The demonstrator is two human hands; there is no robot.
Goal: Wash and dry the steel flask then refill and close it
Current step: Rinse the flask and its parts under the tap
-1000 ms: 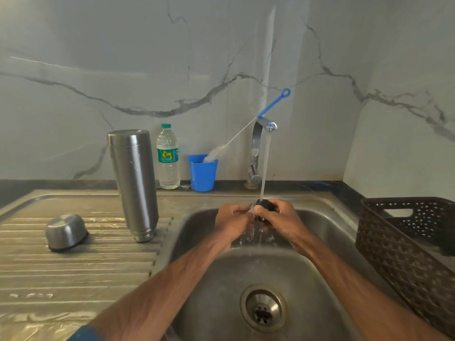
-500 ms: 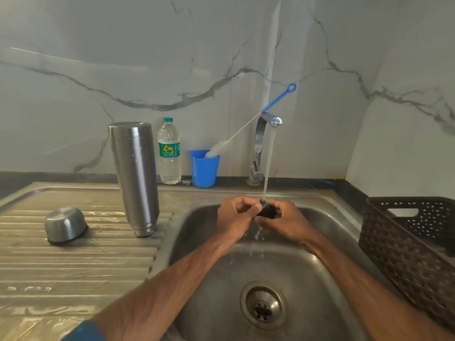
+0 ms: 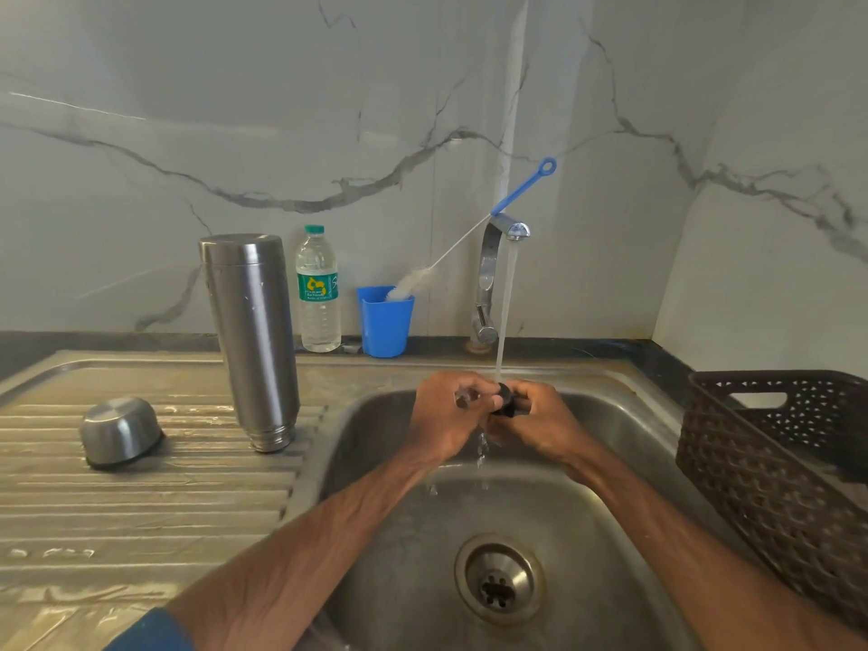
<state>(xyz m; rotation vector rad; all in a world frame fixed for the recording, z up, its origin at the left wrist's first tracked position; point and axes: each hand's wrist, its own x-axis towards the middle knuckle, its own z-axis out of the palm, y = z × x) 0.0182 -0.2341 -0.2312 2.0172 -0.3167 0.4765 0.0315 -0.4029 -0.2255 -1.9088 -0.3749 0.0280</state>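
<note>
Just right of centre, over the sink (image 3: 375, 467), the left hand (image 3: 448, 413) and the right hand (image 3: 542, 425) both curl their fingers round a small black stopper (image 3: 505, 399) under the stream from the tap (image 3: 488, 270). The steel flask (image 3: 251, 340) stands mouth down on the ribbed drainboard (image 3: 141, 509) left of centre, well apart from the hands, its steel cap (image 3: 120, 429) resting further left. Behind it by the wall stand a water bottle (image 3: 318, 293) and a blue cup (image 3: 385, 328) holding a brush (image 3: 413, 284).

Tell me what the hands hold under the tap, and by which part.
A small black stopper, held between both hands: the left hand grips its left side, the right hand its right side.
</note>
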